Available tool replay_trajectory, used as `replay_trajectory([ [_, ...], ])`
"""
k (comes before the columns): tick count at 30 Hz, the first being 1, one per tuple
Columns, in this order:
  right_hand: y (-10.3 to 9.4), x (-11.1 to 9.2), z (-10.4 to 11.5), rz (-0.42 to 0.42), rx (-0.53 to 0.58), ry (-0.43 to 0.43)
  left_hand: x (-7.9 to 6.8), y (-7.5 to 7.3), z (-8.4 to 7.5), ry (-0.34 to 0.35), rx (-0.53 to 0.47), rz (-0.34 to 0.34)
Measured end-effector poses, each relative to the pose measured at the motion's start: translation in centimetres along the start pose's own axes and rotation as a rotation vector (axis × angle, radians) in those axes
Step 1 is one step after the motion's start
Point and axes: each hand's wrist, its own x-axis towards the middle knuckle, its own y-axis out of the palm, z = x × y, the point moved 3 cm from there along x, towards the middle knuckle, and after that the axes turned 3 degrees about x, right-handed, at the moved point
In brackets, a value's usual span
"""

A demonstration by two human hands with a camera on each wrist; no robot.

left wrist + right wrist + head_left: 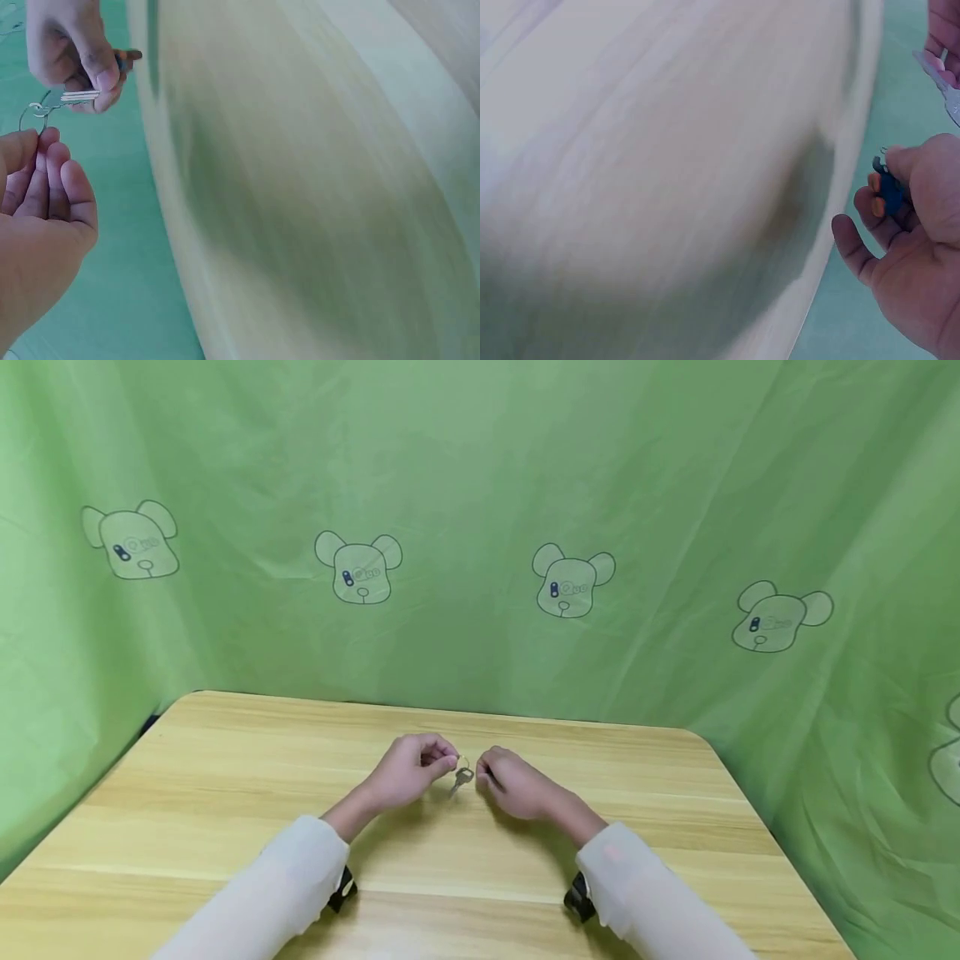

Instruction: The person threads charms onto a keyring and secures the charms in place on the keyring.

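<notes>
Over the middle of the table, my left hand [405, 770] pinches a thin metal key ring [22, 120] between thumb and index finger. A silver key [462, 778] hangs from the ring, tilted down in the gap between both hands. Close on its right is my right hand [519, 785], which holds a small blue and orange trinket [889, 193] between thumb and curled fingers. A small metal loop shows at the trinket's top by the thumb. Part of the trinket is hidden by the fingers. I cannot tell whether it is joined to the ring.
Both hands are above a light wood-grain table [225, 760] with rounded far corners. A green curtain [465, 460] printed with bear heads surrounds the table's back and sides. Dark straps [343, 890] show beneath the pale sleeves.
</notes>
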Motion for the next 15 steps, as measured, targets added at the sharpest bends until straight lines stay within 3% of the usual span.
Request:
replay_trajectory([
  [7,-1.5,-0.6,0.7,-0.179,0.215,0.057,-0.2,-0.6,-1.6,0.01,-0.029,-0.044],
  [15,-2.5,-0.9,2.3,-0.325,0.368,0.014,-0.3,-1.4,-3.0,0.002,0.001,-0.062],
])
